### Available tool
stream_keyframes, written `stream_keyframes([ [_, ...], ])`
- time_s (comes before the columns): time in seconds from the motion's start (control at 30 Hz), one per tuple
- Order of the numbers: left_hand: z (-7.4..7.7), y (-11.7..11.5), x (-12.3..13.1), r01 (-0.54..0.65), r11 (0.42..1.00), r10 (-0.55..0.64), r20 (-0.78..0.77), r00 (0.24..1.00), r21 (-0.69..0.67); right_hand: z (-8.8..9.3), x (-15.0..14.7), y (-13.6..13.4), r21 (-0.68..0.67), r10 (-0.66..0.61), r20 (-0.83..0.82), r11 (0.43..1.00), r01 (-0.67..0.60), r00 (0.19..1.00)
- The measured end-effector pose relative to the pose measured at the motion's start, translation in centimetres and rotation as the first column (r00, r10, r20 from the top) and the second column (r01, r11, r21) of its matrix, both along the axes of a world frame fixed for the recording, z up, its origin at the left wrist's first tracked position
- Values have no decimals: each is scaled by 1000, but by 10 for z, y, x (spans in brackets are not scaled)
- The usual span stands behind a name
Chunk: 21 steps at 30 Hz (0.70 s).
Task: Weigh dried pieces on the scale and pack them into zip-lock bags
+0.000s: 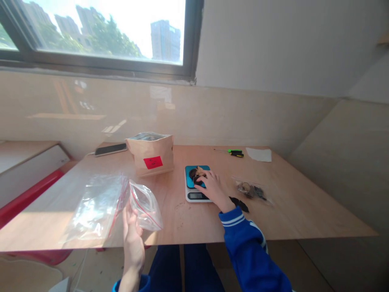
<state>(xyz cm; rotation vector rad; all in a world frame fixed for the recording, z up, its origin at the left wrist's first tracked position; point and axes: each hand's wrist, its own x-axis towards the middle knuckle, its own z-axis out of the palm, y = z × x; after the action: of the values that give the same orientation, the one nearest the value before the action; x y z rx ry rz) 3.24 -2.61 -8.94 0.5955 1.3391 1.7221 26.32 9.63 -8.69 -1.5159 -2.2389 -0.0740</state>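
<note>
My right hand [212,187] rests on a small kitchen scale [191,195] with a blue top, its fingers curled over dark dried pieces [195,173] lying on the platform. My left hand [132,235] is at the near table edge, gripping a small clear zip bag [146,206] with a red seal line and holding it up. A brown paper pouch [151,155] with a red label stands open behind the scale.
A stack of clear zip bags [92,205] lies at the left. A filled clear bag [252,190] and dark loose pieces [240,202] lie right of the scale. A phone [110,149], a green screwdriver [234,153] and white paper [259,154] sit at the back.
</note>
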Motion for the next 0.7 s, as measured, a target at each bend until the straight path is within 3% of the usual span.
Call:
stream_keyframes([
  [0.13, -1, 3, -3, -21, 1000, 21, -10, 1000, 6, 6, 37, -36, 75, -55, -111, 995, 63, 992],
  [0.2, -2, 4, -2, -38, 999, 38, -14, 999, 11, 0, 67, -61, 112, -96, -187, 987, 118, 978],
  [0.27, -4, 6, 0, -39, 999, 39, -8, 999, 3, -19, 100, -87, 155, -152, -240, 969, 193, 959],
  [0.4, -11, 6, 4, 12, 1000, -11, 10, 1000, -27, -77, 147, -134, 171, -358, -273, 895, 411, 893],
  [0.53, -13, 6, 10, 15, 999, -17, -41, 999, -48, -111, 153, -152, 200, -411, -277, 859, 471, 869],
  [0.7, -11, 4, 14, 11, 999, -14, -83, 996, -34, -111, 141, -147, 257, -424, -291, 829, 497, 858],
])
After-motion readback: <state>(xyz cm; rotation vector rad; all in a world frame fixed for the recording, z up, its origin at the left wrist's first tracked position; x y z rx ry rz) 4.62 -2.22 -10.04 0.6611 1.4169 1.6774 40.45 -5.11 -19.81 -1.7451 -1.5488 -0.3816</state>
